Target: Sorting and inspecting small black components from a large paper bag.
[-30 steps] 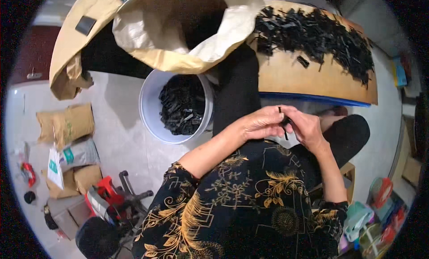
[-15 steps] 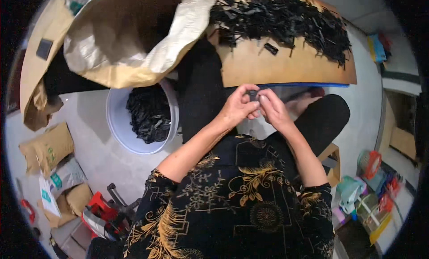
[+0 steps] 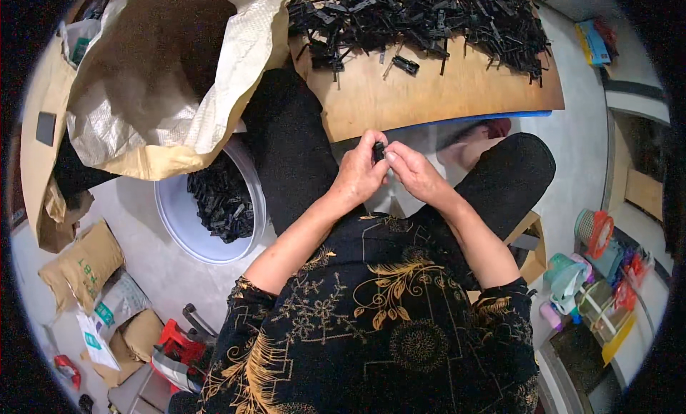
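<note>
A small black plastic part (image 3: 379, 151) is pinched in my left hand (image 3: 359, 172), its lower portion hidden by the fingers. The fingertips of my right hand (image 3: 418, 174) are closed against the same part from the right. Both hands meet above my lap, just short of the wooden board's near edge. On that board (image 3: 429, 99) lies a heap of thin black plastic pieces (image 3: 421, 21), with one separate black piece (image 3: 406, 65) in front of it. Left of my leg, a white bucket (image 3: 163, 212) holds many similar black pieces (image 3: 223, 203).
A large woven sack (image 3: 143, 121) gapes at the upper left, partly over the bucket. Brown packages (image 3: 86, 264) and a red and black object (image 3: 179, 346) are on the floor at left. Baskets and bags (image 3: 572, 285) crowd the right, near an open cardboard box (image 3: 529, 253).
My hands have shifted slightly left with the black part, which shows more plainly between the fingers. The view has turned a little, so the board and bucket appear further left.
</note>
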`<state>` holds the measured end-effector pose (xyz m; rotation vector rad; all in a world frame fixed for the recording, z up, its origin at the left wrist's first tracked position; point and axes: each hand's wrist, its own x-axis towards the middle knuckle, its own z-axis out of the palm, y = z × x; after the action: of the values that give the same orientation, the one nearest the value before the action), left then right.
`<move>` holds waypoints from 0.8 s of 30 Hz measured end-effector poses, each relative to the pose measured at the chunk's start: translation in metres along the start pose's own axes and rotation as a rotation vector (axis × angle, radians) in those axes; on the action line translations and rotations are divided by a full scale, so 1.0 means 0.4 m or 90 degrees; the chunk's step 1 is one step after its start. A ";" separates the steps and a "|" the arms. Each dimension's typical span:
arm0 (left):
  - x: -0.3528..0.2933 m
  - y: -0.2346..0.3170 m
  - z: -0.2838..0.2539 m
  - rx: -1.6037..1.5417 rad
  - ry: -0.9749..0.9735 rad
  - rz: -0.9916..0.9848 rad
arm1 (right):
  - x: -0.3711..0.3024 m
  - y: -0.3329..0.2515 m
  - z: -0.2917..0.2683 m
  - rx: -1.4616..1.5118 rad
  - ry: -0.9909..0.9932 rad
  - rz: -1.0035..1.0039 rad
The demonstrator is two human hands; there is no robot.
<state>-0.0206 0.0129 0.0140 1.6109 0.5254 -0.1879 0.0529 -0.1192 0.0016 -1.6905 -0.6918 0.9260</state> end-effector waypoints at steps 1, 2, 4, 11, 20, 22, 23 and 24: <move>-0.001 -0.003 -0.003 0.000 0.000 -0.003 | 0.004 -0.010 0.005 -0.002 0.004 0.019; 0.000 -0.010 -0.004 0.074 0.029 0.034 | 0.006 -0.017 0.009 -0.003 0.008 0.037; 0.005 -0.023 -0.002 0.147 0.055 0.073 | 0.014 0.001 0.014 -0.009 0.018 0.036; 0.013 -0.050 0.008 0.229 0.096 0.175 | 0.016 0.029 0.021 0.031 0.023 0.068; 0.010 -0.069 0.033 0.254 0.181 0.254 | 0.012 0.080 0.033 -0.042 0.077 -0.016; 0.005 -0.065 0.035 0.234 0.175 0.218 | 0.008 0.079 0.019 -0.017 0.054 -0.034; 0.005 -0.067 0.036 0.123 0.132 0.142 | 0.007 0.076 0.014 0.006 0.024 -0.046; 0.006 -0.071 0.036 0.012 0.088 0.064 | 0.007 0.074 0.014 0.007 0.027 -0.051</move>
<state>-0.0283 0.0002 -0.0141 1.6719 0.5483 -0.0064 0.0496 -0.1228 -0.0282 -1.6563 -0.7197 0.8351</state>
